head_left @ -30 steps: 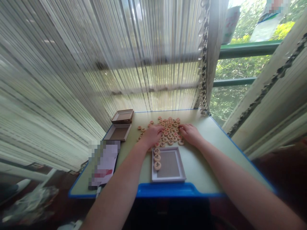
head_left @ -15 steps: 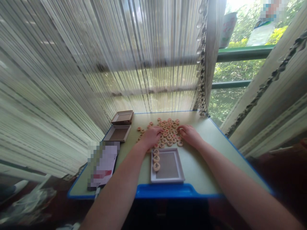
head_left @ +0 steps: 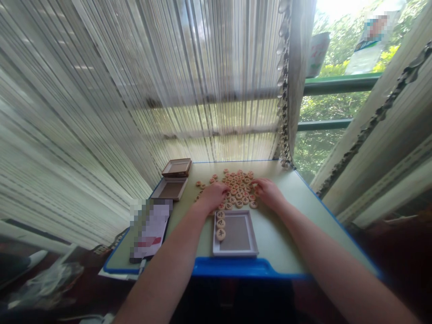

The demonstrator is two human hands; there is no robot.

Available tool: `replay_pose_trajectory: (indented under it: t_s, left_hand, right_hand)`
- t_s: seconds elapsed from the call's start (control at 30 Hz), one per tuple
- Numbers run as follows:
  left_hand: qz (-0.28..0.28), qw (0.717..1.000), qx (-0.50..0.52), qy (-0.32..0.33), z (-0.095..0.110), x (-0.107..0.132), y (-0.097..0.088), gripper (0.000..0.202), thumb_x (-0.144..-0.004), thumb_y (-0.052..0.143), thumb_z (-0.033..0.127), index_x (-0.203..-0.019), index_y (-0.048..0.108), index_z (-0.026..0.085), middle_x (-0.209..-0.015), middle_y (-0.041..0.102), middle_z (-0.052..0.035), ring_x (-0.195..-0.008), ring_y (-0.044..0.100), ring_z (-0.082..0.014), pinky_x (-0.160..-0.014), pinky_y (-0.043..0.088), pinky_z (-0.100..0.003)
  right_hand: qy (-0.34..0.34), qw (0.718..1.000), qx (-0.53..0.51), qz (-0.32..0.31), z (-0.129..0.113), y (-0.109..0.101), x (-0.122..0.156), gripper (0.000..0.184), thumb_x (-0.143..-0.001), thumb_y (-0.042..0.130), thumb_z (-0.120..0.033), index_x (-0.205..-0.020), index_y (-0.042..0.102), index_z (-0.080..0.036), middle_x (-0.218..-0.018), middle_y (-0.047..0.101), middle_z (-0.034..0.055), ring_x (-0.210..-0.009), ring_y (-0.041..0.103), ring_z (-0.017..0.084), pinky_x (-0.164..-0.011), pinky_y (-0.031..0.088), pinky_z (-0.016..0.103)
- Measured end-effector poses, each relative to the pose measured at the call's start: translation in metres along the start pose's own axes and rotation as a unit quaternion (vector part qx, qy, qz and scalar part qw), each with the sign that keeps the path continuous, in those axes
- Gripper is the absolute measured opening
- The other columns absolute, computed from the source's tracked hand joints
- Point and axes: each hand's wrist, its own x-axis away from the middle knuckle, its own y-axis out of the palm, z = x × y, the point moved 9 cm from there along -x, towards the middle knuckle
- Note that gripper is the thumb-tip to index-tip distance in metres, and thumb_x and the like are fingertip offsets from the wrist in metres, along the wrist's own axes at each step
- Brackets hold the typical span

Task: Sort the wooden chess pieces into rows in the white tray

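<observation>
Round wooden Chinese chess pieces [head_left: 239, 190] with red and black characters lie bunched across the middle of the table. At the left side of the bunch is my left hand [head_left: 213, 195], its fingers curled together among the pieces; their tips hide whatever they may hold. My right hand [head_left: 269, 191] rests at the bunch's right edge, fingers bent but apart, with the fingertips beside the outer pieces. Nearer to me lies a shallow white box tray [head_left: 252, 234]. Three black-lettered pieces [head_left: 220, 224] form a column along its left side.
A phone [head_left: 153, 229] with a cable lies at the table's left. Behind it are another shallow box part [head_left: 171, 188] and a brown-edged box [head_left: 177, 167]. The table [head_left: 303, 229] has a blue rim, and string curtains [head_left: 216, 81] hang beyond it. A can [head_left: 318, 54] stands by the window.
The fingers of my left hand have curled in more among the pieces. My right hand has hardly moved. The camera view has shifted slightly, and the three pieces in the tray are unchanged.
</observation>
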Motion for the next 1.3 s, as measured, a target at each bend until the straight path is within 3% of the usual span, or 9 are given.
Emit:
replay_pose_trajectory:
  t_s: [0.13,0.23,0.37,0.57,0.7,0.83,0.93,1.17,1.3]
  left_hand:
    - [0.018,0.999,0.005,-0.043,-0.011,0.000,-0.006,0.028,-0.081,0.044,0.017,-0.097,0.067,0.022,-0.098,0.067,-0.0039,-0.092,0.060,-0.0169,-0.084,0.044,-0.026]
    - [0.022,0.994,-0.009,-0.105,-0.021,0.004,-0.012,0.027,-0.080,0.046,0.017,-0.095,0.068,0.020,-0.096,0.067,-0.0058,-0.089,0.061,-0.0172,-0.081,0.045,-0.026]
    - [-0.003,0.995,-0.004,-0.098,-0.018,0.008,-0.011,0.025,-0.078,0.047,0.016,-0.087,0.069,0.019,-0.091,0.068,-0.0072,-0.085,0.062,-0.0183,-0.077,0.046,-0.027]
    - [0.159,0.958,0.102,-0.214,-0.043,0.021,-0.044,0.023,-0.080,0.049,0.020,-0.091,0.069,0.019,-0.090,0.070,-0.0072,-0.083,0.064,-0.0169,-0.079,0.047,-0.026]
    - [0.201,0.920,0.212,-0.262,-0.061,0.034,-0.058,0.021,-0.078,0.054,0.022,-0.091,0.070,0.016,-0.085,0.071,-0.0060,-0.076,0.065,-0.0141,-0.072,0.049,-0.023]
    - [0.164,0.935,0.181,-0.258,-0.071,0.047,-0.068,0.024,-0.075,0.052,0.012,-0.090,0.071,0.017,-0.090,0.071,-0.0063,-0.086,0.065,-0.0162,-0.079,0.048,-0.025]
    - [0.144,0.939,0.144,-0.278,-0.078,0.058,-0.069,0.032,-0.075,0.048,0.007,-0.094,0.071,0.018,-0.096,0.070,-0.0062,-0.093,0.063,-0.0165,-0.085,0.046,-0.025]
    - [0.065,0.971,0.127,-0.194,-0.048,0.054,-0.045,0.036,-0.078,0.049,0.015,-0.109,0.064,0.024,-0.106,0.067,-0.0038,-0.097,0.061,-0.0153,-0.089,0.044,-0.024]
    - [0.053,0.989,0.073,-0.121,-0.027,0.054,-0.034,0.031,-0.077,0.054,0.019,-0.105,0.067,0.025,-0.113,0.063,-0.0045,-0.101,0.056,-0.0180,-0.092,0.042,-0.028]
  right_hand:
    - [0.013,0.999,-0.020,0.047,0.002,-0.008,0.001,0.036,-0.078,0.039,-0.009,-0.102,0.064,-0.018,-0.104,0.065,0.0071,-0.100,0.056,0.017,-0.090,0.041,0.028]
    - [-0.006,1.000,-0.029,0.001,-0.005,0.006,0.003,0.033,-0.081,0.039,-0.015,-0.104,0.063,-0.018,-0.107,0.064,0.0072,-0.102,0.056,0.018,-0.092,0.041,0.029]
    - [-0.013,1.000,-0.012,0.018,-0.012,0.008,0.007,0.035,-0.078,0.040,-0.013,-0.103,0.064,-0.018,-0.116,0.059,0.0082,-0.107,0.052,0.020,-0.095,0.039,0.032]
    - [0.024,0.989,-0.013,0.147,-0.009,-0.023,0.015,0.038,-0.072,0.039,-0.009,-0.099,0.064,-0.016,-0.119,0.055,0.0113,-0.110,0.049,0.023,-0.097,0.038,0.039]
    - [-0.038,0.993,-0.090,0.070,-0.033,-0.011,0.013,0.030,-0.079,0.040,-0.019,-0.093,0.066,-0.017,-0.111,0.061,0.0106,-0.104,0.054,0.021,-0.093,0.042,0.036]
    - [-0.087,0.983,-0.146,-0.064,-0.072,0.002,0.002,0.028,-0.081,0.045,-0.033,-0.093,0.066,-0.019,-0.096,0.067,0.0074,-0.088,0.061,0.019,-0.076,0.049,0.031]
    - [-0.079,0.990,-0.107,-0.048,-0.088,-0.009,-0.009,0.028,-0.080,0.045,-0.028,-0.096,0.066,-0.019,-0.096,0.067,0.0076,-0.085,0.062,0.019,-0.074,0.048,0.030]
    - [0.045,0.986,0.031,-0.159,-0.068,0.017,0.003,0.028,-0.074,0.049,-0.021,-0.095,0.069,-0.022,-0.089,0.070,0.0058,-0.079,0.063,0.019,-0.069,0.045,0.027]
    - [0.042,0.975,0.102,-0.194,-0.065,0.035,0.011,0.026,-0.075,0.050,-0.023,-0.091,0.071,-0.022,-0.089,0.069,0.0088,-0.083,0.062,0.023,-0.070,0.044,0.031]
